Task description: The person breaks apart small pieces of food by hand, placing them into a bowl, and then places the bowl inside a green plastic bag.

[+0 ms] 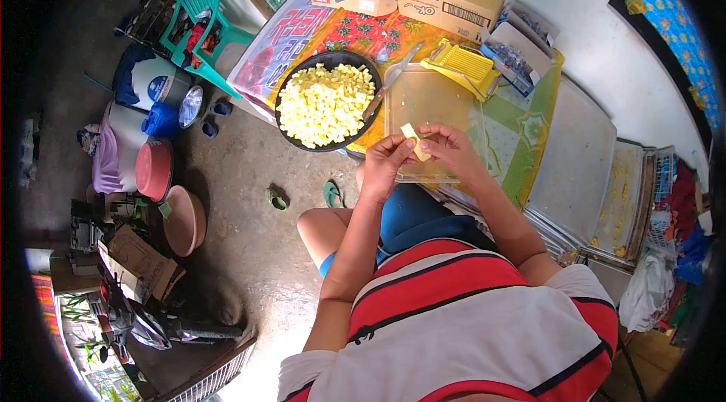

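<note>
Between the fingertips of both hands, in front of my chest, is a pale yellow strip of food (pixel 415 142). My left hand (pixel 391 161) pinches its left side and my right hand (pixel 448 150) grips its right side. Below them lies a translucent plastic board or tray (pixel 431 103), with a few small bits on it. To its left stands a round black pan (pixel 284 86), heaped with pale yellow cubes (pixel 327 105). A knife (pixel 391 80) lies between pan and board, its handle by the pan's rim.
A yellow slatted plastic tool (pixel 463 67) sits behind the board, beside small boxes (pixel 518 54). Cardboard boxes (pixel 442 5) stand along the table's back. Left on the floor are a green chair (pixel 198 24), basins (pixel 154 170) and slippers (pixel 278 198). Stacked trays (pixel 571 152) stand right.
</note>
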